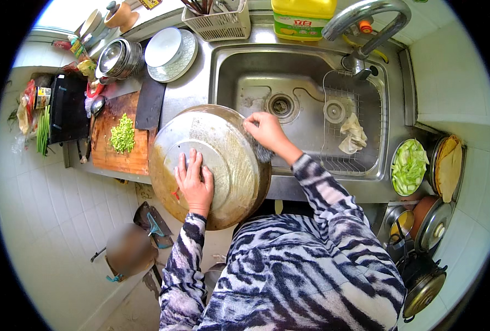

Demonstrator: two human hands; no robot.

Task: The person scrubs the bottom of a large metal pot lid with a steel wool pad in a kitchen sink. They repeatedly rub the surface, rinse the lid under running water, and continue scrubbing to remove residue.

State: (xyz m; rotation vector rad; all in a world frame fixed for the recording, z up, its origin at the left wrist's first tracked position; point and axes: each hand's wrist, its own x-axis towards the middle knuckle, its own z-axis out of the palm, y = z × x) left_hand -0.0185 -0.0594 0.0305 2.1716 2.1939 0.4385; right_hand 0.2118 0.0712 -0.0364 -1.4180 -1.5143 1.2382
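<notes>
A large stained metal basin (228,153) is bottom up across the counter's front edge, beside the sink. My left hand (195,182) lies flat on its base, fingers spread. A small red scrap (175,194) sticks to the base near that hand. My right hand (267,130) is at the basin's right rim, with thumb and fingertips pinched together. Whether anything is between those fingertips is too small to tell. Just below that hand, against the basin's side, is a dark grey wiry scouring pad (265,154), partly hidden.
The steel sink (253,89) holds a wire rack (354,161) with a crumpled cloth (353,134). Left are a cutting board (104,159) with chopped greens (122,134), a cleaver (150,103) and stacked dishes (164,47). A faucet (367,45) and a bowl of sliced vegetables (409,167) stand right.
</notes>
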